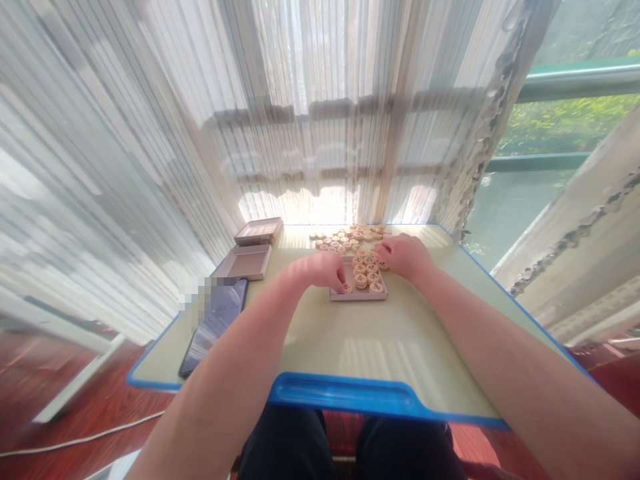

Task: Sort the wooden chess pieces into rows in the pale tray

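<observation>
My left hand [329,269] is over the left side of a shallow box [359,297], its fingertips closed on a round wooden Chinese chess piece [347,288] at the box's front left corner. To the right of that piece, several more pieces [361,281] with dark characters stand in the box in two columns, some of them stacked. My right hand [407,257] is at the box's back right corner with its fingers drawn together, close to another chess piece [383,265]. What lies between those fingertips is hidden.
Behind the box spreads a loose heap of chess pieces [345,239]. Toward the back left are an open box part [250,261] and another box [259,230]. A phone [215,327] lies by the left edge. The folding table [345,393] has a blue rim; curtains [320,153] hang behind.
</observation>
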A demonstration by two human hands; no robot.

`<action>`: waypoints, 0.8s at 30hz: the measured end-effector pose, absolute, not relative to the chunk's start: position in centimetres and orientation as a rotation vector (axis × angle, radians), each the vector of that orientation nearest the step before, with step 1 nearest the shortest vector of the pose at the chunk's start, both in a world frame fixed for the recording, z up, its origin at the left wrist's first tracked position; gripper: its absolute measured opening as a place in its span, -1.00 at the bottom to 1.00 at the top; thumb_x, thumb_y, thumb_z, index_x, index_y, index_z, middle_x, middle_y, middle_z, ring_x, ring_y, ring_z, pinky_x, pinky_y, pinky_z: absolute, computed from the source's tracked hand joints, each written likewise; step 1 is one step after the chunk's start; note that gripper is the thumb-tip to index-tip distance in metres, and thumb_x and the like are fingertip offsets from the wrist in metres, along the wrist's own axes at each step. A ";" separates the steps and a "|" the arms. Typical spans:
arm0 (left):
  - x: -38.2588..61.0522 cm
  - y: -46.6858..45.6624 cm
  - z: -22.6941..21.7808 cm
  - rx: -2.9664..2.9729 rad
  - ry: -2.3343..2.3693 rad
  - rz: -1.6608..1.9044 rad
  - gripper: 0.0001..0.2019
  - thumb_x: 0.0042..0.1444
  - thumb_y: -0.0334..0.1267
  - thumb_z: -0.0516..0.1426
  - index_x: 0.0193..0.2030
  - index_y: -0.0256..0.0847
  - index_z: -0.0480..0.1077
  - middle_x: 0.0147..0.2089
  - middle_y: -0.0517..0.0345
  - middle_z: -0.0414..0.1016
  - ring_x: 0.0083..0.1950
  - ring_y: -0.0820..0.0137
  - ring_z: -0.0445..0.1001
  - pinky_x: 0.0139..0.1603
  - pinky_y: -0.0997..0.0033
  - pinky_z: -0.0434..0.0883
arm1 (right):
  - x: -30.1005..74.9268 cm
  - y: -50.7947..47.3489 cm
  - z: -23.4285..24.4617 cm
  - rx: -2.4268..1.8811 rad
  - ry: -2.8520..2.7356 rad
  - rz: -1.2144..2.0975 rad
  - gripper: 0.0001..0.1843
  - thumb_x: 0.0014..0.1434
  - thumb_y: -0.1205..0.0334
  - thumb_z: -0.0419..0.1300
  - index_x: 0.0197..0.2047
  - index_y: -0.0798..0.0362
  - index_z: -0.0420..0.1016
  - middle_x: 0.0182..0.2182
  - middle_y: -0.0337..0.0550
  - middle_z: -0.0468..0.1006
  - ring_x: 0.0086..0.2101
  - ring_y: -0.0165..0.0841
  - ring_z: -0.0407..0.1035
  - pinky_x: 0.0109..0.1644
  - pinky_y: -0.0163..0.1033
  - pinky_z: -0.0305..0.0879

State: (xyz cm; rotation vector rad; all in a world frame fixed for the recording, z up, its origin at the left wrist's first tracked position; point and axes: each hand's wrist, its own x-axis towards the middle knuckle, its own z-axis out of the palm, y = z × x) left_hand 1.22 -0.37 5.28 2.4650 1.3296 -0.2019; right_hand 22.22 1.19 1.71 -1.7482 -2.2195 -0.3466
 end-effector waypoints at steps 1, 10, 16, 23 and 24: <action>1.2 -0.4 5.3 2.464 1.325 -0.201 -0.70 -0.17 -0.17 0.22 -0.24 -0.16 0.55 -0.27 0.20 0.57 -0.29 0.42 0.47 -0.35 0.55 0.31 | 22.2 1.2 1.7 -1.752 -2.216 -0.334 -0.53 0.23 0.08 -0.17 -0.46 0.05 0.48 -0.39 -0.05 0.55 -0.26 -0.24 0.33 -0.25 -0.20 0.09; 1.2 -0.5 5.2 2.415 1.305 -0.163 -0.74 -0.20 -0.17 0.22 -0.30 -0.16 0.55 -0.32 0.22 0.57 -0.32 0.43 0.46 -0.38 0.55 0.31 | 22.2 1.2 1.6 -1.755 -2.206 -0.296 -0.51 0.23 0.06 -0.17 -0.46 0.04 0.49 -0.40 -0.03 0.55 -0.26 -0.23 0.35 -0.24 -0.19 0.11; 1.4 -0.8 5.5 2.309 1.305 -0.106 -0.75 -0.21 -0.19 0.21 -0.33 -0.20 0.56 -0.37 0.21 0.55 -0.35 0.44 0.43 -0.46 0.57 0.28 | 21.9 1.7 0.9 -1.734 -2.100 -0.173 -0.63 0.20 0.11 -0.10 -0.16 0.01 0.48 -0.16 -0.09 0.54 -0.16 -0.24 0.36 -0.17 -0.19 0.17; 1.7 -0.4 4.5 2.334 1.256 -0.036 -0.78 -0.20 -0.23 0.20 -0.35 -0.18 0.56 -0.38 0.24 0.55 -0.37 0.47 0.43 -0.45 0.60 0.27 | 22.6 2.5 0.0 -1.722 -1.992 -0.138 -0.60 0.24 0.15 -0.16 -0.06 0.02 0.43 -0.07 -0.06 0.50 -0.09 -0.20 0.34 -0.08 -0.17 0.19; 1.7 -0.3 4.3 2.337 1.256 -0.027 -0.78 -0.19 -0.22 0.20 -0.35 -0.17 0.56 -0.38 0.24 0.55 -0.37 0.48 0.43 -0.44 0.60 0.27 | 22.7 2.6 -0.1 -1.719 -1.989 -0.121 -0.60 0.25 0.14 -0.16 -0.07 0.02 0.43 -0.08 -0.05 0.51 -0.10 -0.21 0.35 -0.09 -0.17 0.19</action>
